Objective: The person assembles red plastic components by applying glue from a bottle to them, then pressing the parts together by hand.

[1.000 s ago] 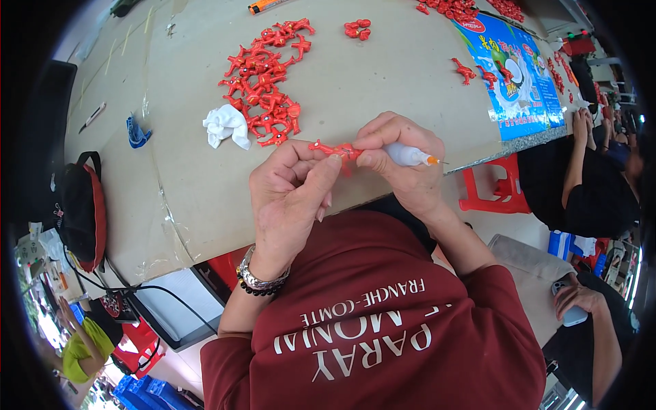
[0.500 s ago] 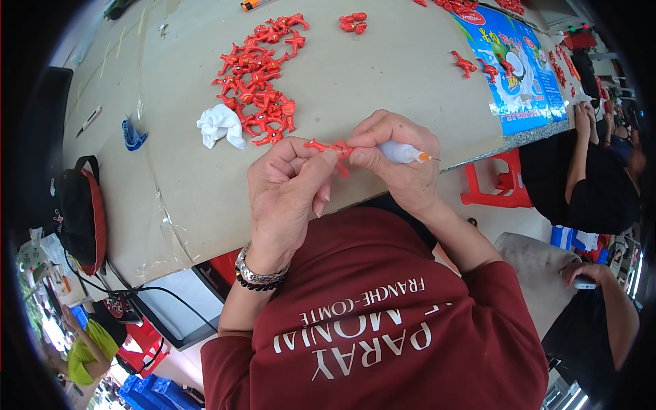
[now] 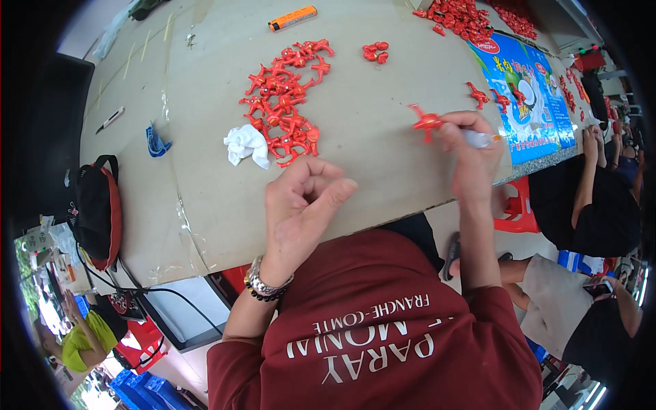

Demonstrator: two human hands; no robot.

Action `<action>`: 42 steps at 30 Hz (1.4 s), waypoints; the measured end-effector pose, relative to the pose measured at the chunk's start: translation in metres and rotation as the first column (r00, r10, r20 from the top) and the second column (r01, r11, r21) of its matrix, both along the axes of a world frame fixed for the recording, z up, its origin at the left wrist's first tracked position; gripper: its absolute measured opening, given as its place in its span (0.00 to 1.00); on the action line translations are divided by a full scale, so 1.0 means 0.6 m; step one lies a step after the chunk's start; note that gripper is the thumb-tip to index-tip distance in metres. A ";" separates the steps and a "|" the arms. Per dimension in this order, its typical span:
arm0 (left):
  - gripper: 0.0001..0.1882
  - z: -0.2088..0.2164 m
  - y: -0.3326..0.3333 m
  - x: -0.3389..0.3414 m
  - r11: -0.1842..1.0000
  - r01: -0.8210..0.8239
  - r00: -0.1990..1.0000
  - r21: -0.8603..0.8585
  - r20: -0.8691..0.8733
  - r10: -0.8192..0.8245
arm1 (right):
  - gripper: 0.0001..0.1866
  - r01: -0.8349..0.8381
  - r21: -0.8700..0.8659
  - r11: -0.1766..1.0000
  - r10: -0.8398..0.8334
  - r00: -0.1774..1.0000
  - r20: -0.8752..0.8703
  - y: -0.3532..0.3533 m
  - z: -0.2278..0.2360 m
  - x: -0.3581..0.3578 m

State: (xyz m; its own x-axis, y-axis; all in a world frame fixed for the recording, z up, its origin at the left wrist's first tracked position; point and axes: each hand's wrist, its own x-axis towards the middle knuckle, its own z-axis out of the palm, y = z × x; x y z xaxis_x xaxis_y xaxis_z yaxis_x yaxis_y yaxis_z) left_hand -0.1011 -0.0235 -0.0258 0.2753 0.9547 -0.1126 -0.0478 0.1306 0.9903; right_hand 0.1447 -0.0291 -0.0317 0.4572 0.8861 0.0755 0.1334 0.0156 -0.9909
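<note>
My right hand (image 3: 473,160) is raised over the right part of the table. Its thumb and finger pinch a small red toy figurine (image 3: 428,123) with thin limbs, and a small white squeeze bottle (image 3: 478,139) with an orange tip sits in the same hand. My left hand (image 3: 298,205), near the table's front edge, holds nothing; its fingers are loosely curled and the thumb stands apart from them. Beyond it lies a long pile of red figurines (image 3: 290,123), with a crumpled white cloth (image 3: 246,145) touching its near left side.
Small red pieces (image 3: 376,52) and an orange tube-like object (image 3: 292,18) lie farther back. At right, single figurines (image 3: 477,96) lie by a blue printed sheet (image 3: 540,123), with more red parts (image 3: 461,20) behind. A pen (image 3: 110,119), blue band (image 3: 156,142) and black-red bag (image 3: 99,212) are left.
My right hand has moved right and away from my left, carrying the figurine and the bottle. My left hand has let go of the figurine. The whole view has shifted slightly.
</note>
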 end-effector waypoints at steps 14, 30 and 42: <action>0.04 0.051 0.188 0.034 0.568 0.383 0.749 0.728 -0.605 0.270 | 0.06 0.413 -0.026 0.910 -0.312 0.726 0.613 0.025 0.001 0.154; 0.11 0.034 0.263 0.047 0.611 0.625 0.466 0.485 -0.860 0.206 | 0.06 0.136 0.139 0.981 -0.180 0.906 0.384 0.007 0.026 0.084; 0.12 0.004 0.250 0.078 0.671 0.518 0.450 0.531 -0.836 0.315 | 0.08 -0.082 0.086 0.993 0.043 0.922 0.384 -0.002 0.035 0.013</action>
State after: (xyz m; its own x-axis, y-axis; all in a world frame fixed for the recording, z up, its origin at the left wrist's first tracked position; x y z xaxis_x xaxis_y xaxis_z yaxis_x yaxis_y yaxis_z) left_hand -0.0541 0.1266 -0.0233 0.5363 0.8026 0.2612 0.7667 -0.5927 0.2467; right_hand 0.1524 -0.0301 -0.0104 0.3207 0.8911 0.3211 0.4957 0.1310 -0.8586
